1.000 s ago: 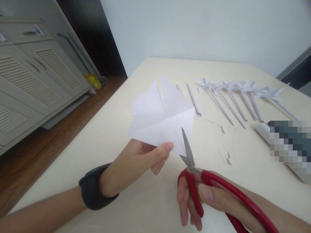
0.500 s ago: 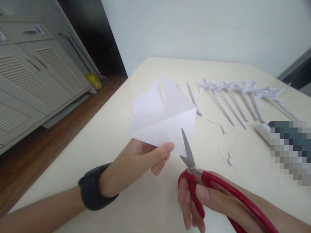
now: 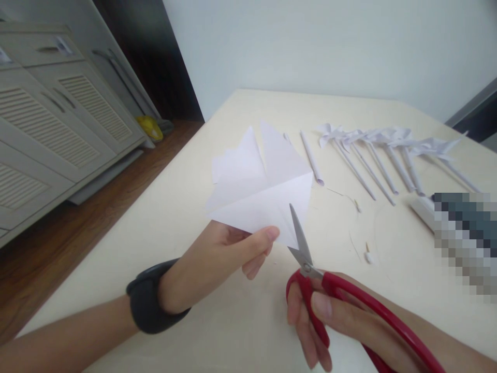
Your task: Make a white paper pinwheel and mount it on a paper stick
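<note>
Between thumb and fingers, my left hand (image 3: 240, 248) pinches a creased white sheet of paper (image 3: 248, 191) along its near edge. The sheet has a slit running in from its far side toward the middle. Red-handled scissors (image 3: 306, 267) are in my right hand (image 3: 310, 321), with fingers through one handle loop. Their blades are parted around the sheet's near right corner, one blade above the paper and the lower one partly hidden beneath it. A dark band (image 3: 157, 298) sits on my left wrist.
Several paper pinwheels (image 3: 373, 137) on rolled sticks lie at the back right. A paper tube (image 3: 311, 158) rests behind the sheet. Small pointed bits with thread (image 3: 368, 255) lie on the white table (image 3: 217, 321). A blurred-out object (image 3: 466, 233) is at the right edge.
Almost nothing differs. The lower fingers of my right hand and the scissor handle have shifted slightly; the blades stay at the paper's corner.
</note>
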`<state>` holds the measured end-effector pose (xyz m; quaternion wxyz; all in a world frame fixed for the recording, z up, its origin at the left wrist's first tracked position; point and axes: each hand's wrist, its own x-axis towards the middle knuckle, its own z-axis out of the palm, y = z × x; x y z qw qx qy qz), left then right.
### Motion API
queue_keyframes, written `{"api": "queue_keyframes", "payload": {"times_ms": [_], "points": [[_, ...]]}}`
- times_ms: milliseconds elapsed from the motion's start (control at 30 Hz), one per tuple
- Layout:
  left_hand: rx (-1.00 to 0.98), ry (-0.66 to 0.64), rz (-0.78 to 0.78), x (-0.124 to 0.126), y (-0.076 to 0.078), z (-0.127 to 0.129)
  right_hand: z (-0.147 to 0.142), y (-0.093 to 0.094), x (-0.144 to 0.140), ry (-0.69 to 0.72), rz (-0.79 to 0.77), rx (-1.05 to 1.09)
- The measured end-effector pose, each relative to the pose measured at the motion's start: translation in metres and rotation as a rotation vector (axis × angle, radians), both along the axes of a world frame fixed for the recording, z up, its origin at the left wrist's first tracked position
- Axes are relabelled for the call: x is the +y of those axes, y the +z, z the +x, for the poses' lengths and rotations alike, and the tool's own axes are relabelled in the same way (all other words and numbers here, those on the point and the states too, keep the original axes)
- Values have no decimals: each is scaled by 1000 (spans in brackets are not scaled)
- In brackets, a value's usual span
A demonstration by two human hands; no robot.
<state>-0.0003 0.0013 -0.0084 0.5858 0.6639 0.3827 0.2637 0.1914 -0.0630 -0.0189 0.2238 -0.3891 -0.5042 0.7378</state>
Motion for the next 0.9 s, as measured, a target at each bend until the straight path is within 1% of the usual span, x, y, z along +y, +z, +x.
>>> {"api": "queue_keyframes", "payload": {"times_ms": [167,300,467,700,900], "points": [[-2,-2,-9,0,0,-1,-1,3,0,4,2,-36],[-4,-5,-18,0,1,-1,-2,0,0,2,-3,-95],[12,-13,-31,0,2,0,-1,-3,1,16,31,-118],[24,-8,-24,0,2,0,-1,7,4,68,86,-180],[28,-9,-23,0,2,-1,-1,9,3,52,104,-145]]}}
